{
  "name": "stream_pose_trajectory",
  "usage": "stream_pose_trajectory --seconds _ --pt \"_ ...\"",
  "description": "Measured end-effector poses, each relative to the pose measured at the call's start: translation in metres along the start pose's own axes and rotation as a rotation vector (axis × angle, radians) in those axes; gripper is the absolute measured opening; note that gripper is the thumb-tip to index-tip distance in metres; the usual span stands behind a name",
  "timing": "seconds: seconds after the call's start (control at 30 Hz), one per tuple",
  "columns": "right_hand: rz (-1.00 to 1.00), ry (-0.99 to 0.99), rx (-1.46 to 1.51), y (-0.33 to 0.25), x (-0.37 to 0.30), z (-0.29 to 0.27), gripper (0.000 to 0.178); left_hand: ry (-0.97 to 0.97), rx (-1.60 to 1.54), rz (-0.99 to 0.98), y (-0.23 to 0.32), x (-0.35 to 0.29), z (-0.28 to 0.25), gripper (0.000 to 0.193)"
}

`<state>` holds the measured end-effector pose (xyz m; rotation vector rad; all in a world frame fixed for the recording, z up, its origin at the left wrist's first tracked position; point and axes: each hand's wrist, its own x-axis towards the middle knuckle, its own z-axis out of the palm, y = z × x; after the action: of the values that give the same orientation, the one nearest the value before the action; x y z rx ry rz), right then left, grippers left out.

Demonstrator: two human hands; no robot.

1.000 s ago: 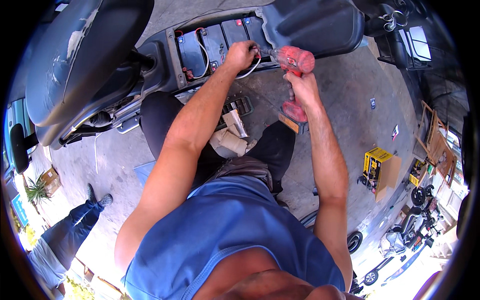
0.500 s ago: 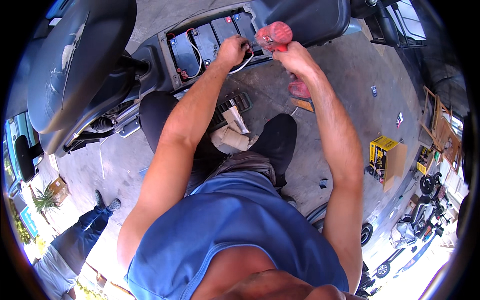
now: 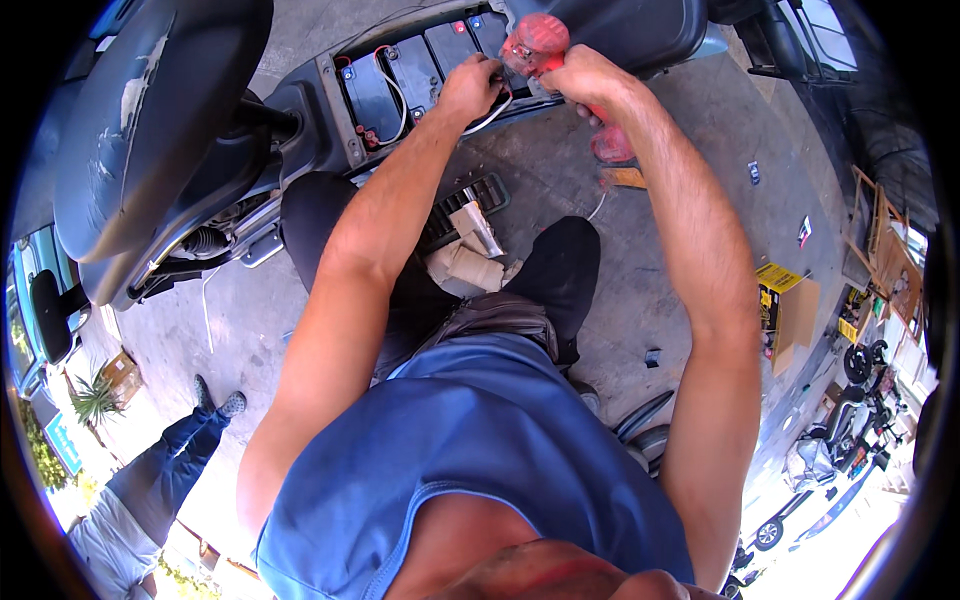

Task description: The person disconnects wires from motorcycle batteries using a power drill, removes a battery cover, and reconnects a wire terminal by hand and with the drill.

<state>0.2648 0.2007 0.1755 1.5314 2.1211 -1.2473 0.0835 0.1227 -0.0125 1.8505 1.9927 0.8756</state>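
My right hand (image 3: 585,76) is wrapped round the grip of a red cordless drill (image 3: 538,42), its nose pointing left toward the battery bay. My left hand (image 3: 472,88) is over the bay, thumb and fingers pinched beside the drill's nose. A white cable (image 3: 490,122) with a red end runs up to those fingertips; what they pinch is too small to make out. Several grey-blue batteries (image 3: 370,98) sit side by side in the open frame (image 3: 336,112) of the vehicle. Another white cable (image 3: 396,92) lies across them.
A dark tool tray (image 3: 483,193) and torn cardboard (image 3: 470,268) lie on the floor between my knees. The scuffed black seat (image 3: 140,130) rises at left. An open yellow box (image 3: 790,305) stands at right. A person (image 3: 170,470) stands lower left.
The drill and my right hand have moved slightly up and left, closer to my left hand. My left hand has risen a little, still pinched by the cable end.
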Motion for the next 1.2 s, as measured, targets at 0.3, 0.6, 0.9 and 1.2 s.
stream_pose_trajectory --seconds 0.3,0.6,0.9,1.2 --pt "-0.03 0.103 -0.088 -0.006 0.005 0.011 0.028 0.067 0.048 0.027 -0.003 0.0 0.008 0.028" --pt "-0.01 0.079 -0.025 0.0 0.006 0.014 0.037 0.023 0.025 -0.007 0.002 0.0 0.002 0.029" --pt "-0.019 0.129 -0.152 -0.018 -0.009 0.015 0.03 0.037 0.062 0.0 0.004 0.0 0.001 0.027" --pt "0.107 0.087 -0.07 -0.03 -0.016 -0.001 0.021 0.087 0.079 0.027 -0.003 -0.002 0.011 0.027"
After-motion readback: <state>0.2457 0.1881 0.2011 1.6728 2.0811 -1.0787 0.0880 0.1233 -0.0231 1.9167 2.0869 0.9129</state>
